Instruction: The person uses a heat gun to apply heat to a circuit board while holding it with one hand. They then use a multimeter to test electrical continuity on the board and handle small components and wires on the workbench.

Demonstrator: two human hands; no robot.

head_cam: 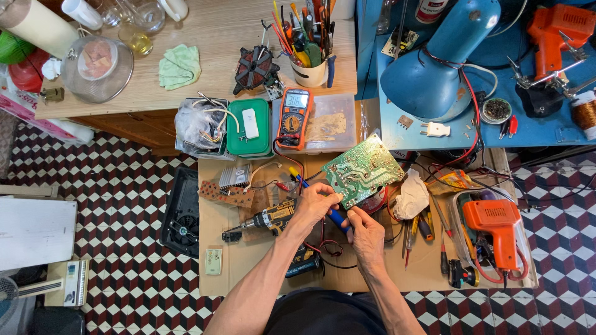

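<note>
The green rectangular circuit board (362,170) is held tilted above the brown cardboard sheet (242,260) that covers the floor, and I use this board as the landmark. The left hand (315,205) closes its fingers on the lower left edge of the board. The right hand (365,232) pinches the lower edge just beside it. A screwdriver with a blue and yellow handle (315,197) lies under both hands, and I cannot tell if one hand grips it.

Left of the board, near the left wrist, lies a yellow and black cordless drill (268,219). Above and left of the board stands an orange digital multimeter (294,115) with red and black wires, which leans on a clear plastic box (332,124). Just beside the board on the right rests a crumpled beige cloth (411,195). Farther right and lower lies an orange plastic glue gun (496,226). Well above the board on the right sits a blue metal desk lamp (437,65) on a blue table (540,130).
</note>
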